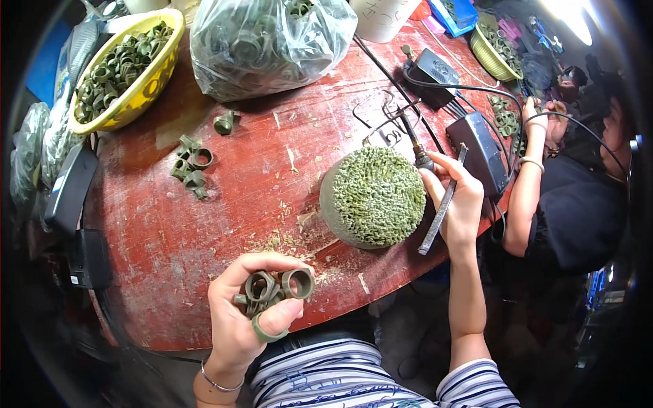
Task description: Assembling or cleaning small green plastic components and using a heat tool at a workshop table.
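My left hand [248, 309] is closed around several dark green rings [297, 283], apparently wax, above the near table edge. A lighter green band circles its thumb. My right hand [457, 197] is closed too, with a flat grey metal strip [442, 217] slanting between its fingers. Its thumb and forefinger pinch the dark knurled end of a pen-like tool [423, 160], which looks like a soldering iron, beside a bent wire stand [381, 112]. Just left of that hand stands a round grey block [333, 207], its top crusted with rough green bits [382, 194].
Loose rings [194, 166] lie on the red table [258, 183] among scattered shavings. Behind them are a yellow basket [173, 47] of rings and a clear bag [272, 54]. Black boxes with cords [476, 149] stand at right, near a co-worker's arm [527, 177].
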A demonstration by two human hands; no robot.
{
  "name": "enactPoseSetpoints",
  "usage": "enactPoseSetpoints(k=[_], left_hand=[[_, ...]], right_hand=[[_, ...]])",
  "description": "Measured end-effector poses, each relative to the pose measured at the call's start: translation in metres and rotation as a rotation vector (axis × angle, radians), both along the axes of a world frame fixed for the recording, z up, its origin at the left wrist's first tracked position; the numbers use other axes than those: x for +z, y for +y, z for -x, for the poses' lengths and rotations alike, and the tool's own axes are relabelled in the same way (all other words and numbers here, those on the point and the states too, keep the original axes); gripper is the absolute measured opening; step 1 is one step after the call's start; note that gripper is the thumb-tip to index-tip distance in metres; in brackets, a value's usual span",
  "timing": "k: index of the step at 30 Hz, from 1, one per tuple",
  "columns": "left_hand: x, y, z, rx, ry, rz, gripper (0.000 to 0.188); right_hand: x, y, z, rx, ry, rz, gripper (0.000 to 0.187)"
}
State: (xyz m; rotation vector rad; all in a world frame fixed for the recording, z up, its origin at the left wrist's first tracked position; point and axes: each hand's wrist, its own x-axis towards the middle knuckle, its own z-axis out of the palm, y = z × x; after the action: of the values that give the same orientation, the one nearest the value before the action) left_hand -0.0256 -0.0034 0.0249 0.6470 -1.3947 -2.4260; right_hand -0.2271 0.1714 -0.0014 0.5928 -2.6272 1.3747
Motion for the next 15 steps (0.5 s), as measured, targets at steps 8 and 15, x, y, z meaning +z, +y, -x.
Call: enactPoseSetpoints(k=[8,15], left_hand=[[0.0,0.0,0.005,-0.009,-0.069,-0.052,0.033],[-0.001,-0.001,0.003,-0.039,-0.092,-0.076,0.031]], right_hand=[[0.048,0.013,-0.046,0.031,-0.156,0.057,0.032],[0.041,0.023,-0.091,0.251,0.102,-0.216,0.032]])
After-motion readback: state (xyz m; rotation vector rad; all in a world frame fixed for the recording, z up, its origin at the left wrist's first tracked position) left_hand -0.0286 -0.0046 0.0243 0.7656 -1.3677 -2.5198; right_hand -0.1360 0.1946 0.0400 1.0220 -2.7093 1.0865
